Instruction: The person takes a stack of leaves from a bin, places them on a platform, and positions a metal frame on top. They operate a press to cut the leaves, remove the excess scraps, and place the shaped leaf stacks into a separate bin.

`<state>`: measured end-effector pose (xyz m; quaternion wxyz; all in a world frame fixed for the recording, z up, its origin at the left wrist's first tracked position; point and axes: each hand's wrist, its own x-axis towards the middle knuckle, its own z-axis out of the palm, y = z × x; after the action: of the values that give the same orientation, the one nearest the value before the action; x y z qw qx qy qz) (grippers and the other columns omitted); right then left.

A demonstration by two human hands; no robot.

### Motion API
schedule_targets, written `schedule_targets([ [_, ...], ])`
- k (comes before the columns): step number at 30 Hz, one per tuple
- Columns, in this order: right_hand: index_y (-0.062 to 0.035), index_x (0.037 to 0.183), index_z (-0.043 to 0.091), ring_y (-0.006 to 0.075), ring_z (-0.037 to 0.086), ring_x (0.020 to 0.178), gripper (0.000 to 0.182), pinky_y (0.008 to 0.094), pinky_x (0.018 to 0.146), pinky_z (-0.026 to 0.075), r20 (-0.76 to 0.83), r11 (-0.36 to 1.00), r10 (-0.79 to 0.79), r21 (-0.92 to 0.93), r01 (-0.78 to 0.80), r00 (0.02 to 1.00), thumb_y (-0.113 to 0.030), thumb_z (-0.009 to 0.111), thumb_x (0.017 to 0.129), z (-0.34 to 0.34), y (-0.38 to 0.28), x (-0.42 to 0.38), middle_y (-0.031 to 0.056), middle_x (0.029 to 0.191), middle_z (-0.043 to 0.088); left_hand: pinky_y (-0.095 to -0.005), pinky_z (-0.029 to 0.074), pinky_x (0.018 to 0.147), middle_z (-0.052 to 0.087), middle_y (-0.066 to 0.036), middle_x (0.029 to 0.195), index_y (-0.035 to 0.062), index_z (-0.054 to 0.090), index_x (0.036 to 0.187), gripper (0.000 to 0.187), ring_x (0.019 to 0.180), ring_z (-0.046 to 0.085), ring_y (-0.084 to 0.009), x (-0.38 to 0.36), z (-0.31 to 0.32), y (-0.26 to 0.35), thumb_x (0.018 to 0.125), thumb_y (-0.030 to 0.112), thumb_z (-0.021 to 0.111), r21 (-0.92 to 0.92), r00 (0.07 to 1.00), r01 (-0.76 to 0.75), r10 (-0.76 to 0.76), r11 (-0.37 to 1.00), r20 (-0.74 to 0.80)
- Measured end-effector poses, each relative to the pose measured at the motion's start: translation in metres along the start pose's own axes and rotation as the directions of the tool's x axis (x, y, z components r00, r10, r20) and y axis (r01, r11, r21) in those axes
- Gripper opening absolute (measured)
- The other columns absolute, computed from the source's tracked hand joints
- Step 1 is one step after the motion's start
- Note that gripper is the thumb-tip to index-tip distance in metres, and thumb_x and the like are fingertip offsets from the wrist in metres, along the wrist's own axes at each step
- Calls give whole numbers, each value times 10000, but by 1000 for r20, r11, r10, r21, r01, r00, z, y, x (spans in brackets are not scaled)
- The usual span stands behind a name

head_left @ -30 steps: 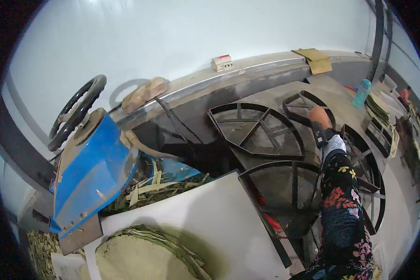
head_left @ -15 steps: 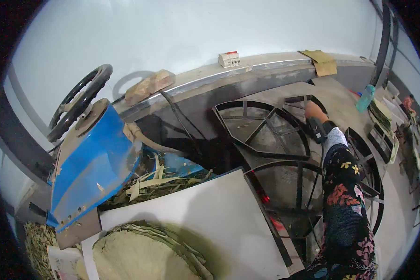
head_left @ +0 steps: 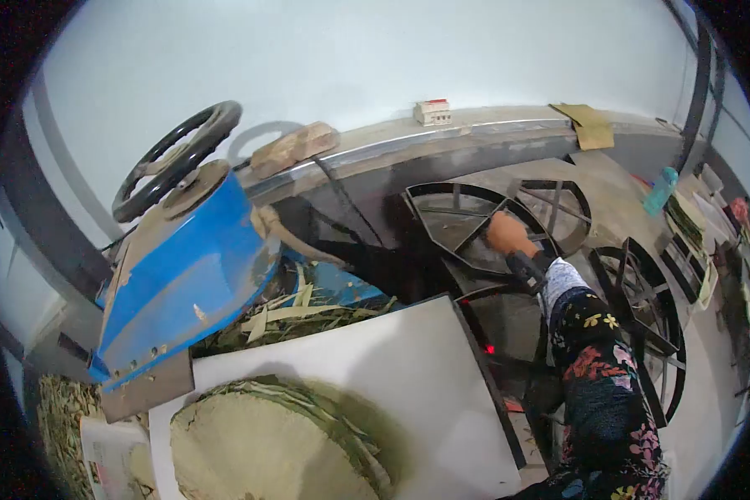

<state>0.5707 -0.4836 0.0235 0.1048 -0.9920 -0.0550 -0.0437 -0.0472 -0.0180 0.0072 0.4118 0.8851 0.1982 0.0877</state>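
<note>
My right hand (head_left: 508,235), in a black floral sleeve with a dark band at the wrist, reaches out over the half-round black metal frame (head_left: 432,237). Its fingers look curled round an inner bar of that frame, though their tips are hidden. Just beyond it lies a smaller black spoked frame (head_left: 588,218). Under and beside the forearm are another black frame (head_left: 483,293) and a spoked frame (head_left: 673,312) on the right. Nowhere in the picture does my left hand appear.
A blue machine (head_left: 187,279) with a black handwheel (head_left: 154,179) stands on the left. Near me, a round leaf stack (head_left: 258,450) sits on a white board (head_left: 425,367). A stone block (head_left: 296,148) and a switch box (head_left: 432,112) rest on the ledge; a teal bottle (head_left: 661,190) is farther right.
My right hand has moved left and nearer, from the smaller frame to the half-round one. The whole view has shifted slightly to the left.
</note>
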Motion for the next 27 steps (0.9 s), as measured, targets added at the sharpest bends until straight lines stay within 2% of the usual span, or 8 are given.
schedule_targets([
  [5, -17, 928, 509, 367, 627, 742, 202, 459, 650, 501, -323, 985, -130, -150, 85, 938, -148, 529, 775, -7, -6, 12, 201, 797, 631, -434, 355, 999, 369, -190, 1377, 45, 515, 1249, 484, 1232, 401, -338, 2, -1, -15, 767, 59, 555, 395, 983, -180, 153, 901, 99],
  [7, -37, 974, 475, 352, 630, 699, 207, 460, 623, 500, -282, 950, -168, -304, 78, 945, -148, 509, 804, -48, -41, -2, 188, 783, 634, -433, 317, 1030, 353, -176, 1392, 73, 522, 1251, 469, 1264, 361, -324, 6, -2, -26, 783, 81, 558, 234, 978, -197, 174, 952, 112],
  [8, -33, 964, 479, 357, 629, 694, 192, 472, 618, 495, -326, 946, -203, -308, 99, 923, -157, 501, 819, -64, -56, -9, 191, 777, 633, -408, 303, 1040, 354, -170, 1391, 93, 516, 1258, 384, 1266, 359, -339, 7, 2, -20, 877, 135, 493, -425, 965, 262, -230, 866, 126],
  [10, -35, 964, 486, 375, 622, 691, 190, 494, 616, 486, -348, 940, -258, -305, 151, 901, -187, 487, 850, -85, -92, -27, 200, 771, 630, -405, 427, 826, 519, -137, 1072, -6, 541, 1067, 287, 915, 511, -274, 13, 34, 14, 848, 179, 544, -759, 894, 73, -380, 646, -238],
  [11, -40, 974, 488, 386, 616, 693, 201, 505, 621, 481, -332, 939, -271, -297, 172, 904, -209, 482, 865, -92, -109, -38, 205, 771, 628, -336, 446, 787, 559, -87, 1030, -5, 569, 1009, 205, 845, 540, -206, 24, 12, 37, 855, 108, 494, -531, 899, 371, -437, 762, 1],
  [12, -42, 1010, 493, 400, 606, 704, 225, 506, 629, 474, -342, 923, -361, -268, 278, 868, -220, 481, 872, -96, -125, -57, 213, 780, 623, -435, 401, 836, 530, -171, 942, 14, 587, 1068, 366, 923, 493, -357, 2, 9, -39, 706, -1, 536, 90, 999, -40, 40, 995, 9],
  [15, -48, 1092, 507, 427, 579, 731, 282, 491, 639, 455, -315, 861, -490, -29, 507, 813, -239, 485, 886, -113, -196, -131, 229, 800, 607, -438, 410, 785, 534, -189, 958, 21, 570, 978, 260, 916, 492, -376, 15, -2, 2, 719, 33, 558, 401, 916, -375, 399, 836, 23],
  [27, -16, 976, 515, 428, 566, 753, 211, 490, 644, 450, 87, 569, -807, 377, 731, 584, -195, 508, 864, -37, -419, -343, 243, 799, 587, -394, 427, 808, 524, -139, 1041, 19, 539, 1096, 396, 924, 504, -306, 16, -26, -31, 709, 105, 534, 272, 738, -670, 659, 691, 145],
])
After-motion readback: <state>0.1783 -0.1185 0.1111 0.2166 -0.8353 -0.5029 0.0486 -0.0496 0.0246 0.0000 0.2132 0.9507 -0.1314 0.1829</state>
